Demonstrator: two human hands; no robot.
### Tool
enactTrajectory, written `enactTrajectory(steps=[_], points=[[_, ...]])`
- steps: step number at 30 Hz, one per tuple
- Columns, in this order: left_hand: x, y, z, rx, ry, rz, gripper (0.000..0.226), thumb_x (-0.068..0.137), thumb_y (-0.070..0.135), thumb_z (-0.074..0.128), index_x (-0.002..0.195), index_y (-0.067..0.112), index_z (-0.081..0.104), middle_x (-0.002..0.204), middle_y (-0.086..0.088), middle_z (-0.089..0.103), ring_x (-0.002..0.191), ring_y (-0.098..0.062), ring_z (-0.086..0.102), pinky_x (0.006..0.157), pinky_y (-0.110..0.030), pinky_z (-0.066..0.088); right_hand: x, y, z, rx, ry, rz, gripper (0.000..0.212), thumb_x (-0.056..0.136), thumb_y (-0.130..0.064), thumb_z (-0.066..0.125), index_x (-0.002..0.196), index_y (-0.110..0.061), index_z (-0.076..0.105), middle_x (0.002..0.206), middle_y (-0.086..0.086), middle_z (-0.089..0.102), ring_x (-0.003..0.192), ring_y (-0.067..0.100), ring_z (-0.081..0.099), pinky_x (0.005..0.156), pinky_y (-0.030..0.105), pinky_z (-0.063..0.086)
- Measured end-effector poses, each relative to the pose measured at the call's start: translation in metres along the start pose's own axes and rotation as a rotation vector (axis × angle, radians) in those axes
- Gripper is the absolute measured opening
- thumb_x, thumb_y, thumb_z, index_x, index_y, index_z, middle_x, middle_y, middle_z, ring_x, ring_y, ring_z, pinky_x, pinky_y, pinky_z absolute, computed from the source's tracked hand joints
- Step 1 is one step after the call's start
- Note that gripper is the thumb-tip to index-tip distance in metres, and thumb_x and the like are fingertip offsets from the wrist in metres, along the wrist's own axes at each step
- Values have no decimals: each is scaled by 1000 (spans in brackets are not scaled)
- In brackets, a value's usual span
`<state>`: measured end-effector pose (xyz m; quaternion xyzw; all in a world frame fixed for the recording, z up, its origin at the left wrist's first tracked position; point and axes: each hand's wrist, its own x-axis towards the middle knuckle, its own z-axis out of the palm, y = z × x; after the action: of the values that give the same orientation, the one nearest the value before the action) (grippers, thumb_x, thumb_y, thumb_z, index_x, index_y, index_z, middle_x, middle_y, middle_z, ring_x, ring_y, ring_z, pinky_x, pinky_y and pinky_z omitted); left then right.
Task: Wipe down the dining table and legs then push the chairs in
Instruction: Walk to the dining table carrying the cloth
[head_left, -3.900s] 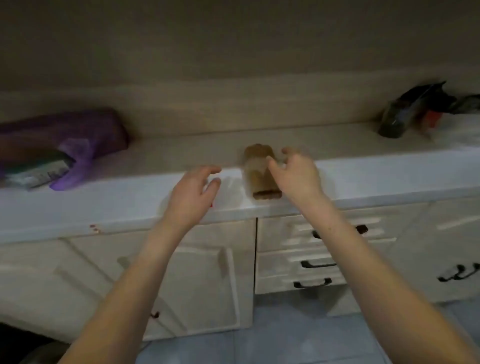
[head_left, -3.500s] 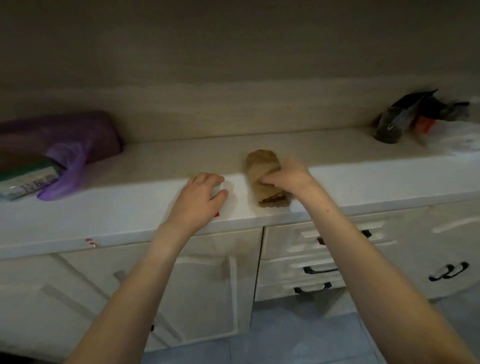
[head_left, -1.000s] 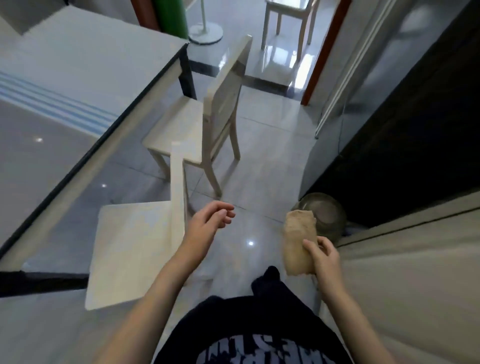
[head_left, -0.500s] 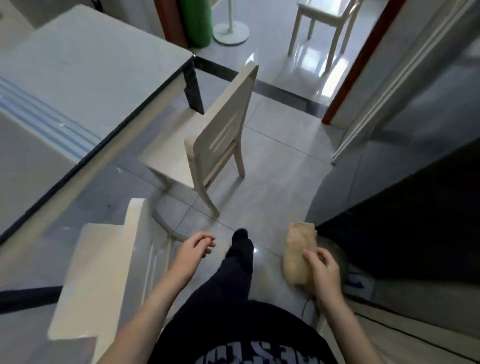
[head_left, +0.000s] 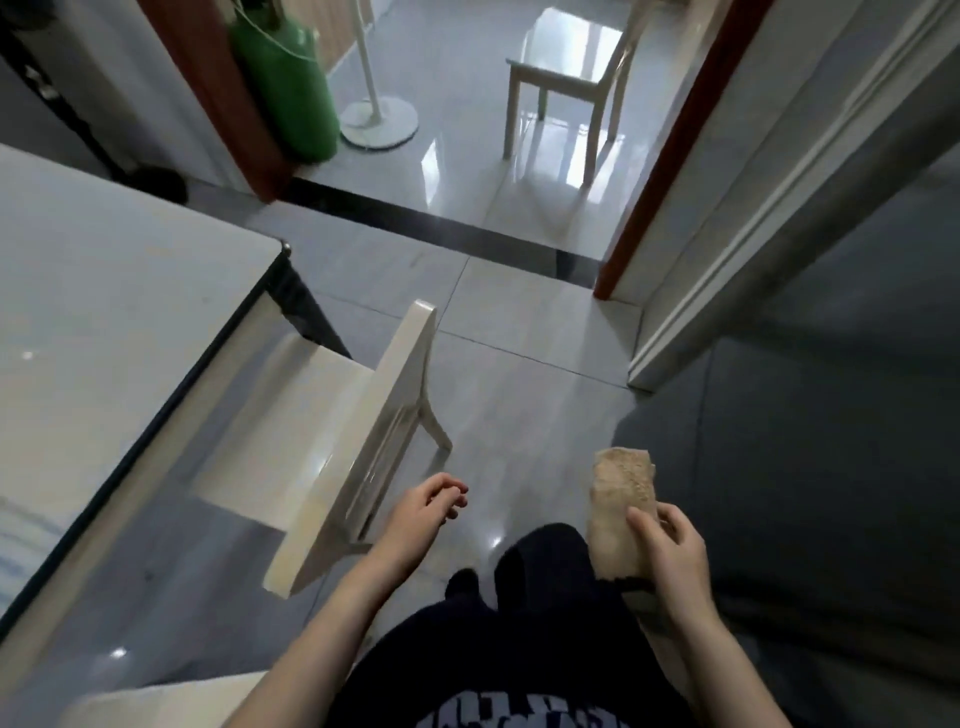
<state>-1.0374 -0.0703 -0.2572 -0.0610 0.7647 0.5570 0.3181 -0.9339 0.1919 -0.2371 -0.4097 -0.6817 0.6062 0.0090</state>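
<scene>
1. The right hand is shown at lower right. Its thumb and fingers are curled round the lower half of a folded tan terry cloth, which is held upright in the air above the floor, well apart from the table.
2. The left hand is shown at lower centre, with the fingers loosely curled and nothing held. It hangs near the back rail of the nearest chair, apart from it.
3. The rectangular dining table, with a pale grey glossy top and a dark edge, fills the left of the view. One dark table leg is seen beneath the far corner.
4. A cream-painted wooden chair with a slatted back is placed along the table's long edge. Its seat is turned toward the table, and the front of the seat lies close to the table edge.
5. A corner of a second cream seat is cut off at the bottom-left margin.
6. The grey tiled floor is crossed by a dark threshold strip at a doorway with a red-brown door frame.
7. Beyond the doorway, a green gas cylinder, a white round-based stand and a third cream chair are seen on glossy tiles.
8. Dark trousers and a dark printed shirt are visible at the bottom.
</scene>
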Motion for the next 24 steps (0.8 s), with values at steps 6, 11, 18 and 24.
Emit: enactTrajectory(steps=[6, 11, 18, 24], points=[[134, 79, 39, 54, -125, -1, 13, 90, 19, 52, 85, 17, 64, 82, -3, 66, 70, -10, 58, 61, -14, 43, 108, -48, -16, 87, 155, 47, 9, 89, -17, 65, 92, -9, 66, 86, 9, 68, 79, 21, 62, 69, 34, 47], [218, 161, 56, 59, -142, 42, 28, 79, 32, 48, 92, 15, 65, 85, -3, 68, 73, -13, 59, 69, -24, 45, 193, -111, -23, 141, 210, 37, 2, 89, -12, 64, 90, -10, 64, 84, 3, 66, 76, 15, 59, 62, 18, 48], [308, 218, 17, -28, 23, 13, 20, 97, 9, 46, 89, 14, 64, 85, -8, 66, 75, -17, 58, 69, -25, 45, 307, -196, 15, 125, 78, 52, 2, 89, -7, 63, 91, -7, 65, 84, 8, 66, 77, 18, 60, 67, 29, 48], [397, 231, -51, -128, 230, -75, 18, 91, 24, 50, 89, 19, 67, 86, -6, 69, 78, -20, 62, 74, -33, 48, 422, -272, 113, -55, -169, 23, 5, 90, -15, 64, 92, -10, 65, 89, 10, 69, 81, 22, 64, 72, 40, 52]])
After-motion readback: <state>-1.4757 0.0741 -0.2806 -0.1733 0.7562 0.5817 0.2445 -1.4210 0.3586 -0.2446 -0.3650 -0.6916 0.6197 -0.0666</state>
